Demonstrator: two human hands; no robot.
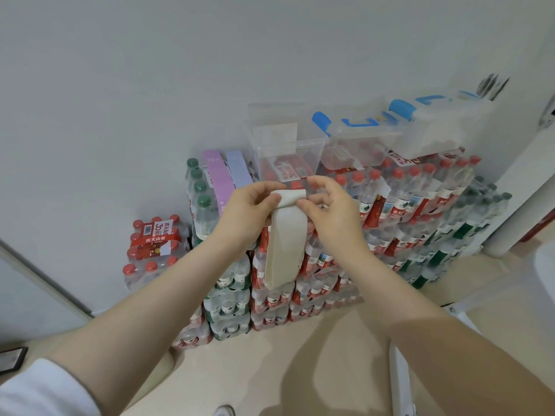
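Cream band point(286, 244) hangs in front of the water-pack stack point(405, 211). Left hand point(249, 208) and right hand point(330, 208) both pinch its top edge. Step looks like straightening it. Next, probably: lay it flat on top of the stack beside the purple band point(217, 181), keeping both pinches.

Both bare forearms are stretched forward and raised. The left grip point(249, 210) and right grip point(332, 214) are held close together, thumb and fingers of each pinched on the top of a pale cloth strip point(287, 241).
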